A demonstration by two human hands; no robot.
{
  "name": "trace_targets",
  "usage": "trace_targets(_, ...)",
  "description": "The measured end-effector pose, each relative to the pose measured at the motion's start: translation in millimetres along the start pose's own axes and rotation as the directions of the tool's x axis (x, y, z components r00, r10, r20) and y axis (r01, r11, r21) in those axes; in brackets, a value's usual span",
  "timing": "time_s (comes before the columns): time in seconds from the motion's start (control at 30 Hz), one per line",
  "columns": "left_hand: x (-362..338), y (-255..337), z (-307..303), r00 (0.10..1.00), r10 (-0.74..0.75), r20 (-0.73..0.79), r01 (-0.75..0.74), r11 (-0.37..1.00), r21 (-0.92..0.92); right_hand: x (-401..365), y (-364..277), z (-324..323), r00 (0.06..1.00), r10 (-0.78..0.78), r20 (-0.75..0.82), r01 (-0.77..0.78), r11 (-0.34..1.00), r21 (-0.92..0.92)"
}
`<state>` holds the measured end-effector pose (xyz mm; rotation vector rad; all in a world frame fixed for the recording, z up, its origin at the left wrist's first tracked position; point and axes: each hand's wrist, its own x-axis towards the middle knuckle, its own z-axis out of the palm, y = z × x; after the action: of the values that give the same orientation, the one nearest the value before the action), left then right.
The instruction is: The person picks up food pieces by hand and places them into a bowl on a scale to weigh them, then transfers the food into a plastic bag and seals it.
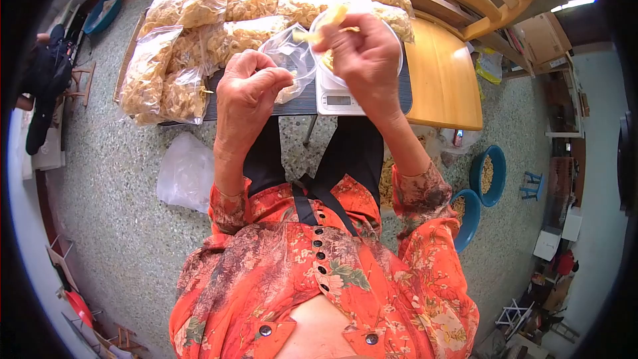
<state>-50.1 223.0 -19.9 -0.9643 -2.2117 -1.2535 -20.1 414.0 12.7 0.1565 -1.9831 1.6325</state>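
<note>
My left hand [249,86] is closed in a pinch on the edge of a clear plastic bag [299,63], which hangs open to its right. Above a white bowl [399,65], my right hand [369,60] grips a few pale yellow dried pieces [330,18]; they are slightly blurred. The bowl rests on a white kitchen scale [330,88] whose small display [338,100] is too faint to read. More yellow bits show in the bowl, though my right hand hides most of its inside.
Filled clear bags of dried pieces [256,33] are stacked across the dark table. A wooden table [442,80] and a wooden chair [498,3] stand at the right. Blue basins [500,193] and a white plastic bag [185,173] lie on the floor. A person in dark clothing [50,70] is at far left.
</note>
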Motion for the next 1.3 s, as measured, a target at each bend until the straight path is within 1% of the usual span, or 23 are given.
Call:
trace_targets(0.03,0,1,-2,1.000,-0.006,-0.006,0.006,1.000,0.008,0,6,5,0.995,-0.081,0.065,0.093,0.972,-0.214)
trace_targets(0.07,0,2,-3,1.000,-0.012,-0.011,0.012,1.000,0.014,-4,9,6,0.992,-0.107,0.074,0.125,0.940,-0.319)
trace_targets(0.1,-1,1,-3,1.000,-0.015,-0.012,0.015,1.000,0.012,-4,11,4,0.992,-0.104,0.077,0.124,0.939,-0.320)
trace_targets(0.17,-2,-3,-4,1.000,-0.017,-0.020,0.017,1.000,0.009,-3,7,-4,0.996,-0.016,0.092,0.032,0.983,-0.178)
trace_targets(0.23,-3,-6,-5,1.000,0.013,-0.028,-0.012,1.000,0.019,-1,5,-21,0.990,0.127,0.064,-0.125,0.991,-0.038)
trace_targets(0.3,-2,-8,-6,0.998,0.047,-0.038,-0.046,0.999,0.029,2,11,-43,0.994,0.107,-0.020,-0.108,0.989,-0.105)
trace_targets(0.37,-3,-8,-7,0.996,-0.015,-0.093,0.008,0.997,-0.082,4,19,-63,0.995,0.055,-0.086,-0.073,0.973,-0.218)
trace_targets(0.43,-5,-11,-9,0.999,-0.011,-0.048,0.007,0.996,-0.086,5,25,-80,0.991,0.069,-0.112,-0.099,0.950,-0.297)
trace_targets(0.5,-9,-13,-8,0.993,-0.064,0.096,0.063,0.998,0.008,5,32,-89,0.997,-0.063,0.040,0.074,0.815,-0.575)
trace_targets(0.53,-8,-12,-9,0.995,-0.047,0.090,0.045,0.999,0.024,4,31,-89,0.990,-0.085,0.110,0.135,0.785,-0.605)
trace_targets(0.63,-4,-1,-13,0.998,-0.040,0.048,0.037,0.997,0.064,1,27,-81,0.981,-0.103,0.167,0.180,0.803,-0.568)
trace_targets(0.67,-3,0,-12,0.998,-0.043,0.043,0.039,0.997,0.072,-3,17,-71,0.981,-0.108,0.159,0.172,0.865,-0.472)
trace_targets(0.7,-4,0,-12,0.998,-0.014,0.062,0.008,0.994,0.105,-5,6,-58,0.980,-0.113,0.166,0.179,0.869,-0.461)
trace_targets(0.77,-3,2,-17,0.997,0.001,0.083,-0.015,0.986,0.169,-11,-13,-29,0.901,-0.309,0.304,0.396,0.871,-0.290)
trace_targets(0.83,1,9,-18,0.989,0.108,0.098,-0.121,0.983,0.136,-12,-14,-8,0.841,-0.372,0.393,0.473,0.858,-0.200)
trace_targets(0.9,0,15,-20,0.984,0.149,0.095,-0.159,0.981,0.109,-11,-11,8,0.836,-0.387,0.389,0.463,0.878,-0.123)
trace_targets(0.97,-2,15,-22,0.985,0.146,0.093,-0.158,0.979,0.127,-8,-8,12,0.874,-0.198,0.443,0.334,0.908,-0.253)
trace_targets(1.0,-2,15,-24,0.987,0.139,0.083,-0.150,0.979,0.141,-3,-5,14,0.864,-0.234,0.445,0.339,0.925,-0.172)
trace_targets(1.03,-2,14,-26,0.986,0.139,0.088,-0.149,0.982,0.115,0,-8,13,0.856,-0.242,0.456,0.347,0.924,-0.161)
trace_targets(1.1,-3,14,-27,0.987,0.134,0.086,-0.142,0.986,0.092,4,-18,9,0.861,-0.023,0.508,0.200,0.933,-0.298)
trace_targets(1.17,-3,16,-26,0.988,0.138,0.066,-0.144,0.985,0.094,7,-15,8,0.854,-0.051,0.518,0.223,0.935,-0.276)
trace_targets(1.23,-3,17,-26,0.990,0.120,0.078,-0.127,0.987,0.094,8,-20,5,0.853,0.122,0.508,0.056,0.945,-0.321)
trace_targets(1.3,-3,17,-24,0.990,0.142,0.027,-0.144,0.987,0.078,8,-20,7,0.832,0.107,0.544,0.101,0.935,-0.339)
